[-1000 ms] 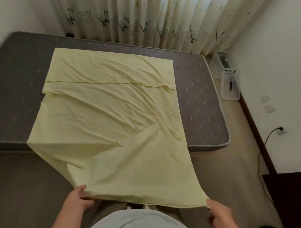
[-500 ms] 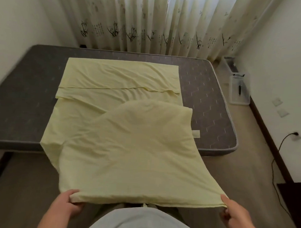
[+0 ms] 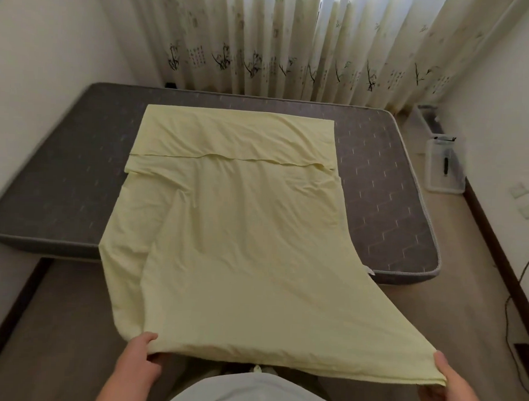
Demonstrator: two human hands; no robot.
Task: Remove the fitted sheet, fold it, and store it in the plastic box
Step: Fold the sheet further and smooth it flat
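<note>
The pale yellow fitted sheet [image 3: 241, 229] lies partly folded on the bare grey mattress [image 3: 63, 178], its near part stretched off the bed edge towards me. My left hand [image 3: 139, 361] grips the near left corner and my right hand [image 3: 448, 383] grips the near right corner, holding that edge taut above the floor. A folded band runs across the sheet's far part. The clear plastic box [image 3: 444, 167] stands on the floor to the right of the bed, by the wall.
Patterned curtains [image 3: 292, 42] hang behind the bed. A white wall is close on the left, another on the right with sockets [image 3: 525, 200] and a black cable [image 3: 521, 281]. Beige floor [image 3: 433, 311] lies between the bed and the right wall.
The billowed near part of the sheet has settled and flattened, pulled taut towards me. My hands keep their grip on the two near corners, and the view has tilted up slightly.
</note>
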